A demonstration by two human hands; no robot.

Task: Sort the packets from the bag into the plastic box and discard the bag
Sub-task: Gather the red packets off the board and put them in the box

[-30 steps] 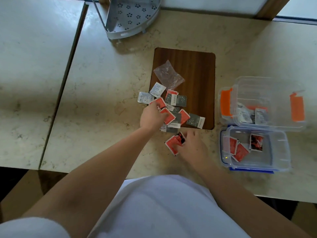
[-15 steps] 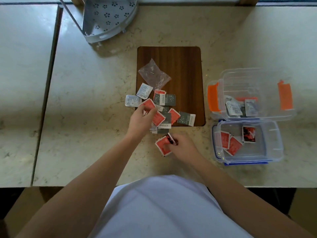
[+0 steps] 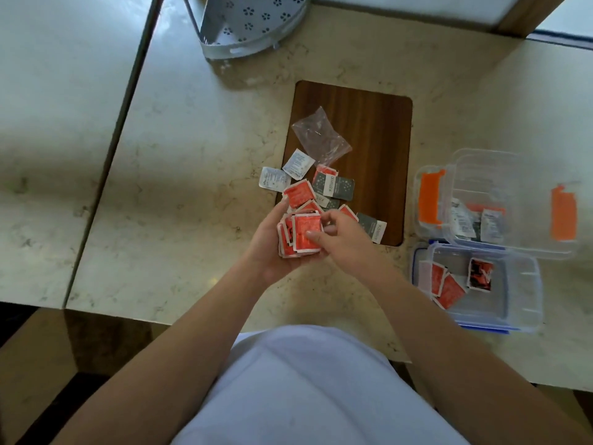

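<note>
My left hand cups a stack of red packets just in front of the loose pile. My right hand pinches the top packet of that stack with thumb and fingers. More red, grey and white packets lie scattered on the near left corner of the wooden board. The empty clear bag lies on the board behind them. At the right stand two clear plastic boxes: the near one with blue clips holds red packets, the far one with orange clips holds white and grey packets.
A grey perforated corner rack stands at the back of the marble counter. A seam splits the counter from a second slab on the left. The counter's front edge is close to my body.
Both hands came together in front of the pile. The red packets that each hand held are now gathered into one stack in my left hand, with my right hand on top.
</note>
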